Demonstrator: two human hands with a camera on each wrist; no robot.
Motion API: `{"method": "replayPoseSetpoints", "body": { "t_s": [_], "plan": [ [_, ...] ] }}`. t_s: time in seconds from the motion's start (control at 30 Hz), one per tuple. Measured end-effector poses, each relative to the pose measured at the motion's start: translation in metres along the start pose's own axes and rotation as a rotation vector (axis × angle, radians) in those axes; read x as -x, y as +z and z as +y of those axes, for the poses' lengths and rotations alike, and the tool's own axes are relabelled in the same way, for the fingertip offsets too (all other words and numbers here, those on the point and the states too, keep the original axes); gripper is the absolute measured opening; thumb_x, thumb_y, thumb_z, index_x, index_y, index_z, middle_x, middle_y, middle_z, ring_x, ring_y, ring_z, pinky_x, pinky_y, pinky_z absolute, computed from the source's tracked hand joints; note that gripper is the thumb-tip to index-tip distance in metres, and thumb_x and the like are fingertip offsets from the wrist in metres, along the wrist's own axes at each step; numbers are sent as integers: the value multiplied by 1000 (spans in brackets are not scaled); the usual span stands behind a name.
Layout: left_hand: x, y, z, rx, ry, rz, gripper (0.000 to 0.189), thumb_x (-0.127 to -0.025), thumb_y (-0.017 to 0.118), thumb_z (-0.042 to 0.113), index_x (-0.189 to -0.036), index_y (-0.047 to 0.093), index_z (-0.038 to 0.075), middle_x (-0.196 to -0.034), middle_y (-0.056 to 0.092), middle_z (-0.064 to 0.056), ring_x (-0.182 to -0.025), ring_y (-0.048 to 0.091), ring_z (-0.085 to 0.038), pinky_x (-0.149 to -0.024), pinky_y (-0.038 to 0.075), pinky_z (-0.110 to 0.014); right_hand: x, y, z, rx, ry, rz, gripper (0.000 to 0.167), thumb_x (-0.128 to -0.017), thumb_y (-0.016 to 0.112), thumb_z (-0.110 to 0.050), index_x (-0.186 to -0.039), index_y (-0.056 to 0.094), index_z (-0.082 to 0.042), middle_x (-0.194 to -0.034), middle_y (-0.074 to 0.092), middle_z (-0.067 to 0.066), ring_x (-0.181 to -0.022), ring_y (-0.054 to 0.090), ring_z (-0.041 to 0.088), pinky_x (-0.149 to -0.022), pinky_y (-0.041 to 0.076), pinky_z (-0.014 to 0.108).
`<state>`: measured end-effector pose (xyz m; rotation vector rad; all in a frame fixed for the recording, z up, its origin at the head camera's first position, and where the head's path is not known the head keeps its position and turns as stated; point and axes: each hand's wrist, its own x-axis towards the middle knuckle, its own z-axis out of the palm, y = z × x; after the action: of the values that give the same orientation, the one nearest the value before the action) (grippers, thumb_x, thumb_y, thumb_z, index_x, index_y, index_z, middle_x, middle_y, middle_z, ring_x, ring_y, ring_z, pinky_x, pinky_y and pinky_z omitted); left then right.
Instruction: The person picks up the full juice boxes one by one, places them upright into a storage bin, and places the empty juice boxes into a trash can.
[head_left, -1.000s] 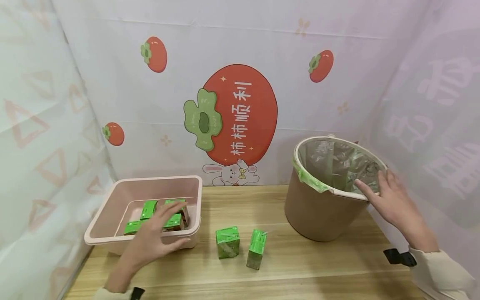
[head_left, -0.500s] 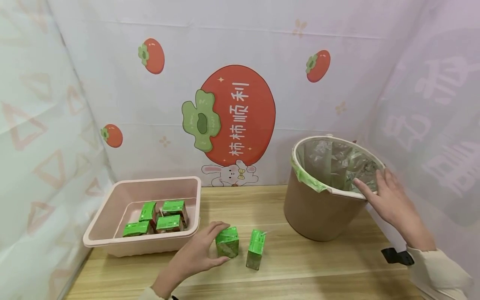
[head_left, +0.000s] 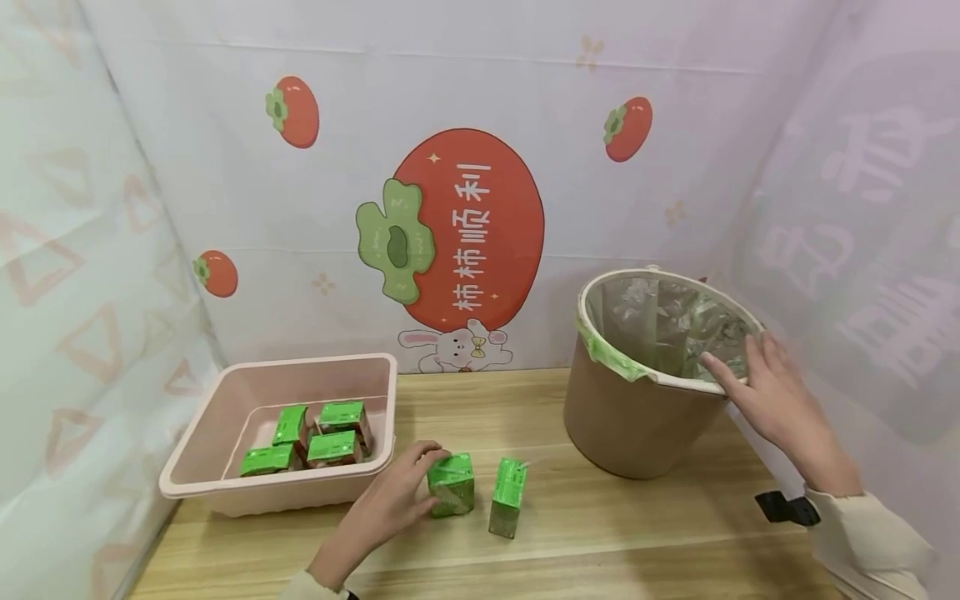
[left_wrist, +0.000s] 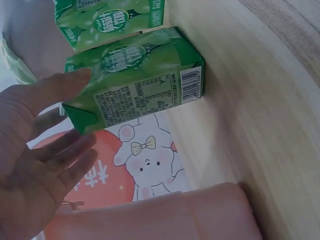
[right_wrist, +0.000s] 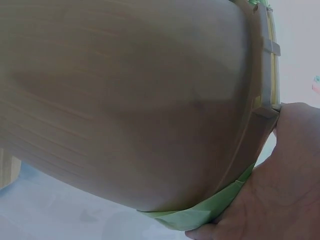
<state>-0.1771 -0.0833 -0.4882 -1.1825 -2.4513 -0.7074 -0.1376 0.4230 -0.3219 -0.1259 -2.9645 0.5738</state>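
Two green juice cartons stand on the wooden table. My left hand (head_left: 392, 502) is at the left one, carton (head_left: 452, 486), with its fingers at the far left side and the thumb nearer me. In the left wrist view the thumb (left_wrist: 75, 81) overlaps the printed carton (left_wrist: 135, 80), and the other fingers are spread loosely behind it. Just to the right is the second carton (head_left: 507, 497), a straw on its top. On the right, my right hand (head_left: 780, 408) rests on the rim of a brown bin (head_left: 637, 425) lined with a green bag; its fingers look mostly straight.
A pink tub (head_left: 300, 492) stands at the left of the table (head_left: 585, 533) with several green-topped cartons (head_left: 335, 448) inside. White printed cloth (head_left: 337, 200) encloses the back and both sides.
My left hand has gone from over the tub rightward to the left carton on the table. Its thumb has shifted slightly since half a second ago. My right hand stays at the bin rim.
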Motion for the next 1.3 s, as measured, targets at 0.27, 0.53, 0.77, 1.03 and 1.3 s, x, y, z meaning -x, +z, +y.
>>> {"method": "replayPoseSetpoints", "body": {
  "t_s": [0.27,0.53,0.77,1.03,1.3],
  "plan": [
    [-1,0,-3,70,24,12,65,-72,93,-6,-130,64,-2,-119,70,-9,-106,71,-25,-93,61,-38,1,0,-2,-10,9,1,97,-112,32,-58,-158,-2,19,-163,-18,43,-151,-13,63,-116,6,81],
    [-20,-24,8,78,-3,98,61,-77,93,0,-130,65,1,-122,70,-11,-108,71,-27,-91,63,-41,-1,1,-1,-11,4,6,97,-111,32,-59,-158,-2,20,-163,-18,44,-150,-13,64,-116,6,81],
    [-51,-54,34,168,4,109,57,-86,88,4,-137,63,5,-126,69,-9,-111,70,-23,-88,63,-40,0,-2,-2,-6,10,-8,99,-111,32,-59,-157,-5,21,-162,-19,45,-150,-13,64,-116,7,81],
    [-111,-85,53,269,134,104,56,-89,84,1,-139,60,2,-127,67,-9,-111,69,-20,-94,61,-33,1,-3,0,9,12,-1,100,-111,32,-60,-157,-7,20,-162,-17,45,-150,-12,64,-116,8,80],
    [-184,-112,65,336,248,147,48,-90,82,1,-134,63,-3,-122,68,-11,-103,67,-18,-92,58,-25,1,-1,-1,5,-8,8,100,-111,32,-59,-156,-6,21,-161,-15,47,-150,-10,65,-118,6,78]
  ]
}}
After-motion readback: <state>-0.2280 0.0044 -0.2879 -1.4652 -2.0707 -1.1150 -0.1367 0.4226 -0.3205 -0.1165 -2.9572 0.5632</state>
